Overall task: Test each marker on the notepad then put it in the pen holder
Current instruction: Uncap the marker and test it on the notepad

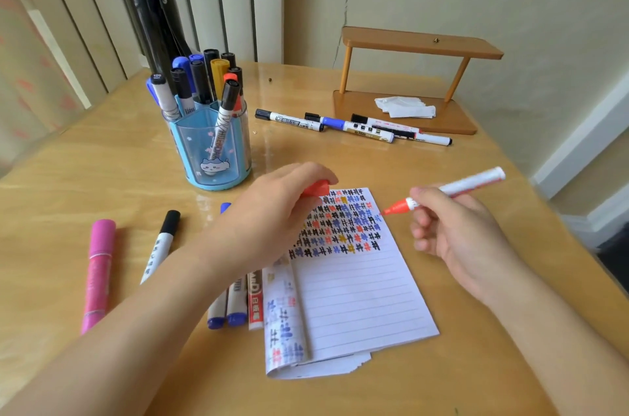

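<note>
My right hand (pixel 456 232) grips an uncapped red marker (pixel 456 187), its tip just off the right edge of the notepad (pixel 357 293). The lined page carries rows of black, blue, red and yellow test marks across its top. My left hand (pixel 272 214) rests on the notepad's upper left corner and holds the red cap (pixel 317 188). The blue pen holder (pixel 211 146) stands behind the left hand, filled with several markers.
Several markers (pixel 354 126) lie at the back, beside a wooden shelf (pixel 415 82) with crumpled paper. A pink marker (pixel 98 272), a black-capped marker (pixel 161 243) and more markers (pixel 235 306) lie left of the notepad. A black cylinder (pixel 149 7) stands behind the holder.
</note>
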